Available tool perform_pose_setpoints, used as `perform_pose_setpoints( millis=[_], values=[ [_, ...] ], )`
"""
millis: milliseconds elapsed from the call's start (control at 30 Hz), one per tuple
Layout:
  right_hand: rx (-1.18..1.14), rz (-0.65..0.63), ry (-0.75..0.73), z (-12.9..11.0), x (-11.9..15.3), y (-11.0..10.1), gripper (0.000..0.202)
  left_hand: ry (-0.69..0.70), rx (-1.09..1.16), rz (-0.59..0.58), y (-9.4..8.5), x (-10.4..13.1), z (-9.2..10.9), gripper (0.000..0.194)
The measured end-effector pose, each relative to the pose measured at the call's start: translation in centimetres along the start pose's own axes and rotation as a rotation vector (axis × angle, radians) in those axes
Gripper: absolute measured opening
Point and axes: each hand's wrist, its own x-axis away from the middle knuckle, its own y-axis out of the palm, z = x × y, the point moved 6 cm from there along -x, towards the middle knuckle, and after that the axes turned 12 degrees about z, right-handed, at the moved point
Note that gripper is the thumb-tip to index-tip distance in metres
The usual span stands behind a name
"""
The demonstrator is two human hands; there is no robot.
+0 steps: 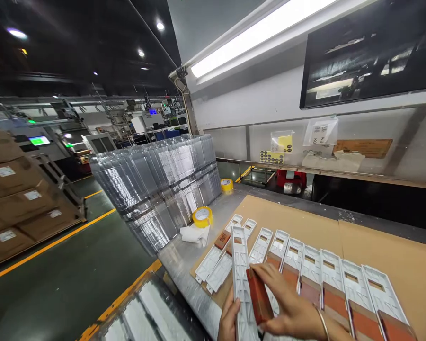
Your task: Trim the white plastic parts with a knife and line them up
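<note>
My left hand (229, 315) is wrapped round the lower part of a long white ribbed plastic panel (239, 258), which is raised and tilted over the table. In my right hand (293, 308) is a reddish-brown block (258, 296), gripped between thumb and fingers close to the panel's right edge. Two similar white panels (213, 265) lie to the left, with a brown block with dark lettering (222, 239) on them. To the right, several white panels (330, 265) lie in a row, with reddish-brown pieces (335, 303) across their near parts.
Brown paper (291, 213) covers much of the metal table. Tall stacks of clear plastic trays (163, 175) stand at its left, beside a yellow tape roll (202, 216) and crumpled white paper (195, 235). Another tape roll (226, 184) sits behind. Cardboard boxes (14, 189) stand far left.
</note>
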Motion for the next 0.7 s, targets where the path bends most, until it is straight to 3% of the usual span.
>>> perform_pose_setpoints(
  millis=[133, 300, 433, 500, 600, 700],
  values=[
    [0.215, 0.131, -0.177, -4.0, 2.8, 1.2, 0.082, 0.013, 0.025, -0.068, 0.5, 3.5, -1.1, 0.049],
    [0.454, 0.318, -0.254, -4.8, 3.9, 1.7, 0.077, 0.029, 0.040, -0.064, 1.5, 6.4, -2.2, 0.057],
    [0.448, 0.305, -0.235, -4.9, 4.8, 1.4, 0.079, 0.113, 0.056, -0.299, 3.9, 8.0, -1.3, 0.064],
    [0.373, 0.270, -0.206, -5.1, 5.5, 0.7, 0.083, 0.092, 0.065, -0.399, 4.6, 8.6, -1.0, 0.070],
    [0.136, 0.249, -0.092, -5.3, 6.3, -0.5, 0.080, 0.036, -0.085, -0.414, 4.2, 9.5, -1.2, 0.077],
    [-0.105, 0.455, 0.248, -4.0, 6.6, -1.3, 0.065, 0.011, -0.230, -0.411, 3.4, 11.0, -1.2, 0.087]
  ],
)
